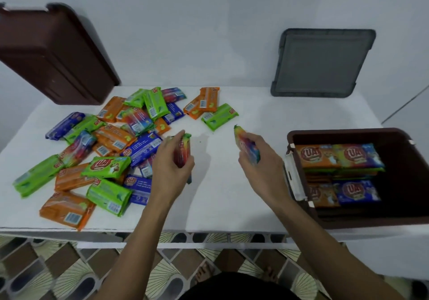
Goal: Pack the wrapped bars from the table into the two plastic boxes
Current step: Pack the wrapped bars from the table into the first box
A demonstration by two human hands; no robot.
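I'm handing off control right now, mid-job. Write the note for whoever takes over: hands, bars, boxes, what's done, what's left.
Left hand: grips a rainbow-wrapped bar above the table, right beside the loose pile.
Right hand: grips a second rainbow-wrapped bar, between the pile and the brown box.
Done: the brown box, at the table's right end, holds stacked bars, with room left.
Left: both held bars, then the pile.
No second box is plainly visible. A grey lid and a brown plastic piece lean on the far wall.
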